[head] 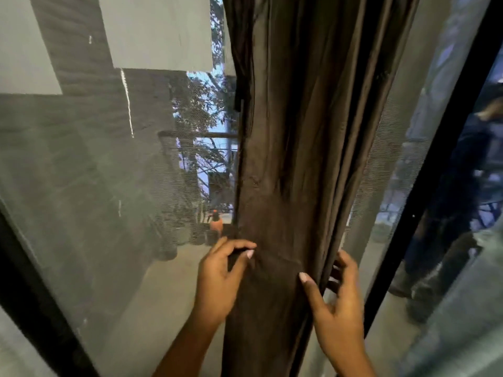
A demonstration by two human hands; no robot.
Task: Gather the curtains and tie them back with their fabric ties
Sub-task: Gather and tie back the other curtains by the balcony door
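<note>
The brown curtain [294,159] hangs bunched against the mesh window [109,186]; a band [277,263] crosses it; left hand [217,278] pinches the band's end, right hand [334,303] curls round the folds; soft, limp cloth, likely slippery, best grasped around the bunch.

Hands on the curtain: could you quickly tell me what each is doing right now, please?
Left hand: pinching the fabric tie.
Right hand: gripping the brown curtain edge.

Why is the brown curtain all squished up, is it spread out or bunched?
Bunched. The brown curtain hangs in narrow folds, with both hands gripping its sides and window screen showing beside it.
</note>
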